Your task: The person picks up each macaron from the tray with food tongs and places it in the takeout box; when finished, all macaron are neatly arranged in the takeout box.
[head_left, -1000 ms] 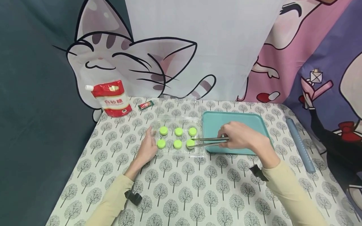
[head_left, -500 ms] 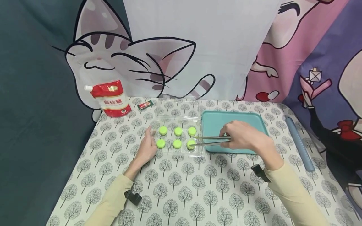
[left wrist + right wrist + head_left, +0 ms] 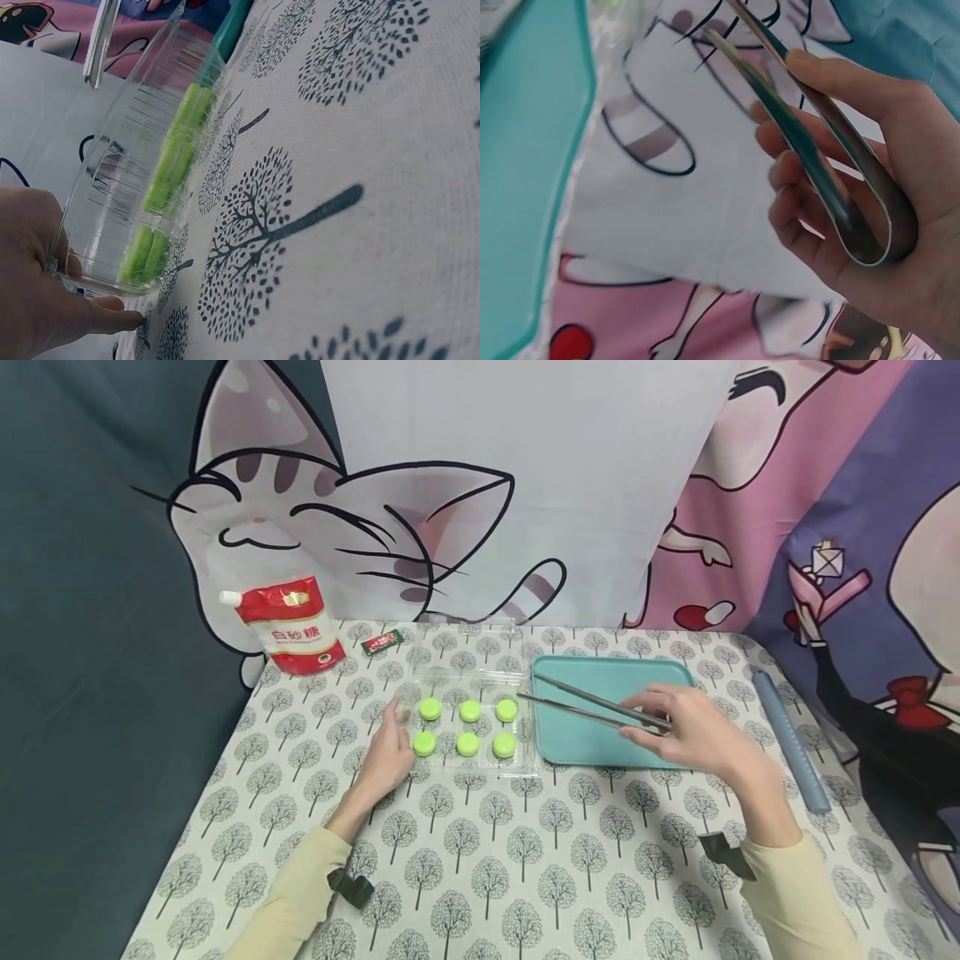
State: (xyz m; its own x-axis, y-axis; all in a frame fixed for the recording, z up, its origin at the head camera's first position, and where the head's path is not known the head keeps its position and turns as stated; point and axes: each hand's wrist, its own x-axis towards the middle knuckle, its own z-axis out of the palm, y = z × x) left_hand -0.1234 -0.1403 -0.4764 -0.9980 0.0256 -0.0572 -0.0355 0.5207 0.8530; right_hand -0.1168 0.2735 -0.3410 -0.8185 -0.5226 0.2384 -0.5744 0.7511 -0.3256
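Note:
A clear plastic clamshell box (image 3: 480,770) lies with its lid (image 3: 468,647) folded back. Several bright green macarons sit in it in two rows, among them a front right macaron (image 3: 504,744) and a back left macaron (image 3: 430,708). My left hand (image 3: 388,748) holds the box by its left end, thumb low by the cloth in the left wrist view. My right hand (image 3: 686,727) grips metal tongs (image 3: 592,697) over the teal tray (image 3: 551,747). Their arms are spread with nothing between them, and the tips point left, near the box's right side.
A red and white pouch (image 3: 300,631) stands at the back left, with a small green and red packet (image 3: 382,642) beside it. At the right edge lies a blue-grey rod (image 3: 791,743). A printed curtain (image 3: 600,485) hangs behind the tree-patterned tablecloth (image 3: 465,893).
My right hand has drawn the tongs up and to the right, off the front right macaron, which stays in the box. The tongs now hang over the tray. My left hand has stayed put.

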